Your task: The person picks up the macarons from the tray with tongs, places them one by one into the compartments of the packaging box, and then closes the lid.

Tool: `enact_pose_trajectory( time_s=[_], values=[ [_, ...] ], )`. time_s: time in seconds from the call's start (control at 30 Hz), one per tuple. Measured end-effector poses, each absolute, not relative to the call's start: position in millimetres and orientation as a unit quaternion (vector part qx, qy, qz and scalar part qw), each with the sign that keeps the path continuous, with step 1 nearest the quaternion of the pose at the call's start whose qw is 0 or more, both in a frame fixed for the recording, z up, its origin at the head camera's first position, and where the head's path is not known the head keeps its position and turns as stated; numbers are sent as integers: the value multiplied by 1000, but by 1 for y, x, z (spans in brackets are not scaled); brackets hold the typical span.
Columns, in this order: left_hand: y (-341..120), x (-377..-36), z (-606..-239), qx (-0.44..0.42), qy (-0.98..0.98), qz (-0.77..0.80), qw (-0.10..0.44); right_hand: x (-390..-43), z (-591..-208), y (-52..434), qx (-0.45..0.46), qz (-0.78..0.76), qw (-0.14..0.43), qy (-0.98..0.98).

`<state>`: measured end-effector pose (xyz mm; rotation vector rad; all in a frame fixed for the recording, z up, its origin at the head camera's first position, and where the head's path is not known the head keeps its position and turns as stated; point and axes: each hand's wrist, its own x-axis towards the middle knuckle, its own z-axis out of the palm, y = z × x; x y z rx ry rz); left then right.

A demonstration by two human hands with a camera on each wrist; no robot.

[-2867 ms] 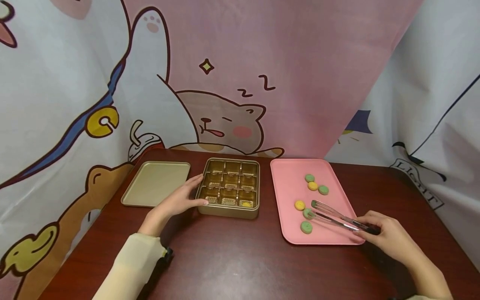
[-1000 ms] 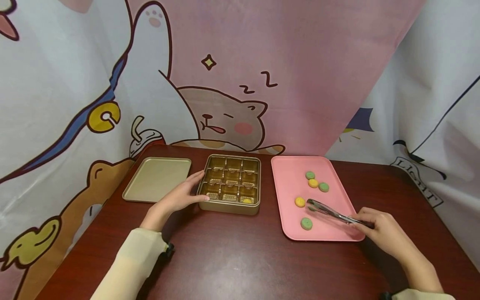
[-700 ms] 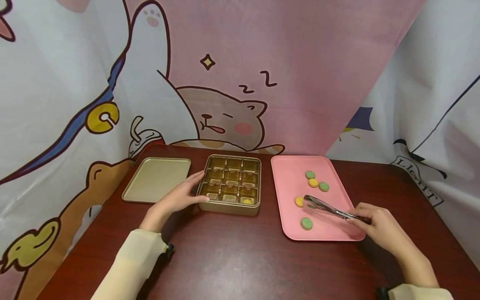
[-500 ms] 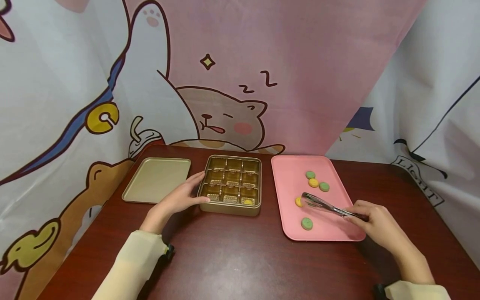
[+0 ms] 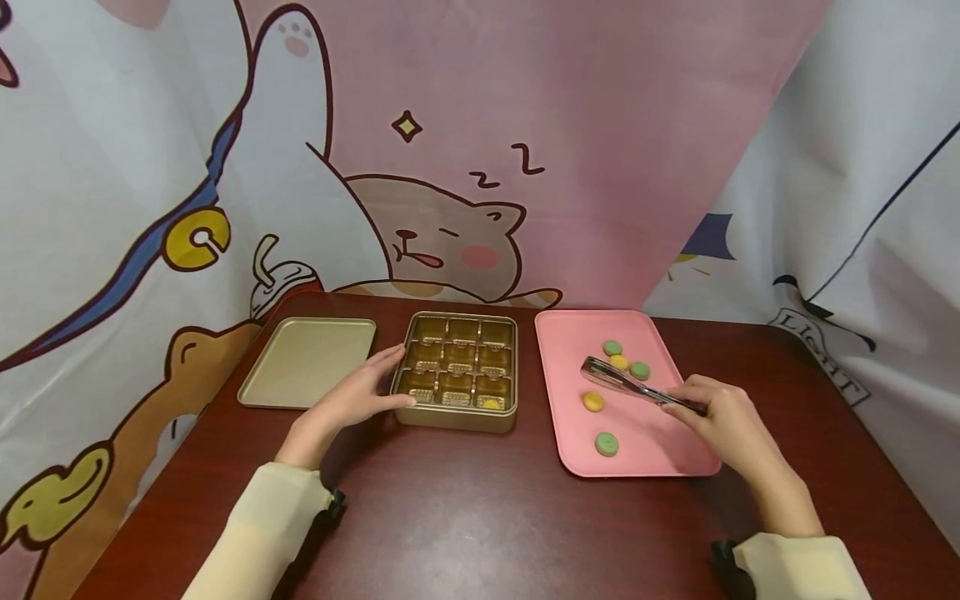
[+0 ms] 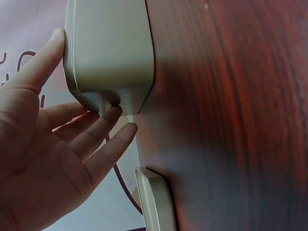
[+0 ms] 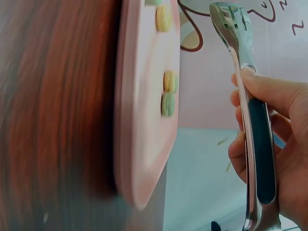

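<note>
The left hand (image 5: 352, 404) is resting straight-fingered against the 9 o'clock wall of the gold box (image 5: 456, 417), likely steadying it; the grip is relaxed and closing round nothing. The box is sitting mid-table, and its nine compartments are holding one yellow piece (image 5: 491, 404) in the near-right cell.

The right hand (image 5: 716, 417) is curling its grip round the dark handle of the metal tongs (image 5: 626, 385), whose tips are hovering above the pink tray (image 5: 570, 350), at 3 o'clock from the box. The tongs' ends are sitting nearly together; whether they are carrying a piece I cannot tell.

On the tray five pieces are showing: three green (image 5: 607, 443) and two yellow (image 5: 592, 402), three of them clustering at its 12 o'clock end. One gold lid (image 5: 307, 362) is lying at 9 o'clock from the box, presumably set aside. All of it is resting on one dark wooden table (image 5: 465, 517).
</note>
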<state>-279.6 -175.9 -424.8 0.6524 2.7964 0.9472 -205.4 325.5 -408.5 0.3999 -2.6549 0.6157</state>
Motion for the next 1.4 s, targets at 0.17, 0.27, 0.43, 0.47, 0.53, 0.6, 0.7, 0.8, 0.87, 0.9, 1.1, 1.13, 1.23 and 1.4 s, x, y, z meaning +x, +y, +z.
enact_pose_trajectory(
  time_s=[0.17, 0.27, 0.43, 0.47, 0.53, 0.6, 0.7, 0.8, 0.87, 0.9, 1.1, 1.13, 1.23, 1.4],
  values=[
    [-177, -281, -425, 216, 924, 311, 55, -216, -407, 310, 140, 223, 196, -945],
    [-177, -281, -425, 216, 925, 309, 53, -222, -407, 301, 144, 231, 196, -942],
    [-178, -281, -424, 211, 927, 305, 54, -231, -407, 284, 153, 243, 184, -940],
    [-178, -281, -424, 211, 927, 304, 54, -233, -408, 281, 155, 244, 184, -939],
    [-178, -281, -424, 209, 928, 303, 54, -237, -408, 274, 159, 251, 184, -937],
    [-178, -281, -425, 207, 929, 303, 53, -240, -409, 267, 165, 253, 187, -935],
    [-178, -282, -425, 208, 930, 299, 50, -245, -411, 256, 172, 261, 187, -931],
    [-178, -282, -426, 207, 930, 299, 51, -248, -411, 246, 177, 260, 185, -931],
    [-178, -282, -426, 206, 930, 299, 53, -251, -411, 240, 175, 261, 181, -932],
    [-178, -282, -426, 205, 930, 301, 55, -252, -410, 238, 174, 262, 176, -933],
    [-177, -283, -425, 204, 929, 302, 61, -257, -410, 229, 178, 267, 169, -932],
    [-177, -283, -424, 206, 929, 301, 60, -257, -410, 228, 182, 265, 172, -931],
    [-176, -283, -424, 208, 929, 300, 57, -259, -411, 227, 187, 257, 174, -932],
    [-176, -283, -424, 211, 929, 300, 47, -263, -411, 222, 182, 259, 154, -936]
  ],
)
